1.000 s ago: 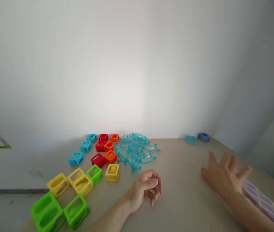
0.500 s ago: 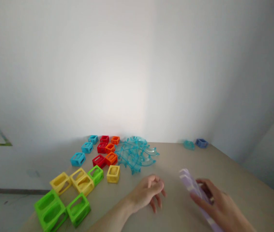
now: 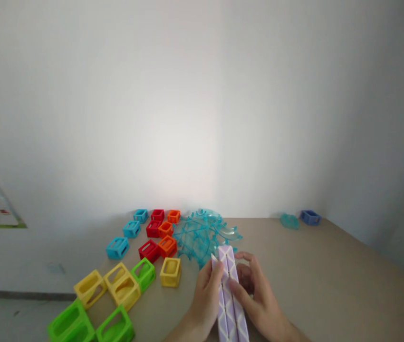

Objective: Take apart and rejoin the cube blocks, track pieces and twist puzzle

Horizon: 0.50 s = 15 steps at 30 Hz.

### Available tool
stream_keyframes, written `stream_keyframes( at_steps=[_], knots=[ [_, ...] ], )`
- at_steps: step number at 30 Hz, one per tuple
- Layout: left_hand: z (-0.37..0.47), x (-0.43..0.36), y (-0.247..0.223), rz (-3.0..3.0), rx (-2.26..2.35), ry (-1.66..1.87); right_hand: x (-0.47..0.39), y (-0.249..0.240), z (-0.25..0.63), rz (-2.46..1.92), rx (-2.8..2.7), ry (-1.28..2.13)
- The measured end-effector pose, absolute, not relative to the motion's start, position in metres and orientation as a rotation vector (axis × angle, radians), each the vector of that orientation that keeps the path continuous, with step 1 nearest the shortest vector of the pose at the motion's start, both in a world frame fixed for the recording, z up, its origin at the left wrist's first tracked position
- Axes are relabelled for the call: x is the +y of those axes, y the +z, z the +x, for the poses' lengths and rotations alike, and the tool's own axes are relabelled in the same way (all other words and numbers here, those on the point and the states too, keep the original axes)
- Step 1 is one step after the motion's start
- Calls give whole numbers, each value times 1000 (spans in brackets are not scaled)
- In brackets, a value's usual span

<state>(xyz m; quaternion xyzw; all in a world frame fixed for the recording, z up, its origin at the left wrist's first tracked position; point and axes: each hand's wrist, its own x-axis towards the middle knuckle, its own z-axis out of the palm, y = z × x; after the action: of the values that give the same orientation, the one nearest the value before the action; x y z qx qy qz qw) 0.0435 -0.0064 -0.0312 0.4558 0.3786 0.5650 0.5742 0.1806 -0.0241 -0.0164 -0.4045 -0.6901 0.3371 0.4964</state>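
A purple-and-white folded twist puzzle with several long parallel rows points away from me at the lower middle of the view. My left hand grips its left side, thumb on top. From the right, my right hand holds it too, its thumb pressing on the upper face and its other fingers curled at the far side. Behind the puzzle lies a pile of clear blue plastic pieces.
To the left stand hollow blocks: blue, red, orange, yellow and green. A clear teal piece and a dark blue block lie at the back right, near the wall.
My right hand has brought the purple puzzle leftward to the middle. My left hand, empty before, has closed on it. The view has shifted slightly.
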Motion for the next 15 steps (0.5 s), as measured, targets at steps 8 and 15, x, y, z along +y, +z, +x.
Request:
stream_keyframes(
  at_steps=[8, 15],
  knots=[
    [45, -5, -26, 1149, 888, 1290, -22, -17, 189, -954, -1622, 1115],
    [41, 0, -32, 1290, 812, 1209, -15, -27, 182, -724, -1445, 1426]
  ],
)
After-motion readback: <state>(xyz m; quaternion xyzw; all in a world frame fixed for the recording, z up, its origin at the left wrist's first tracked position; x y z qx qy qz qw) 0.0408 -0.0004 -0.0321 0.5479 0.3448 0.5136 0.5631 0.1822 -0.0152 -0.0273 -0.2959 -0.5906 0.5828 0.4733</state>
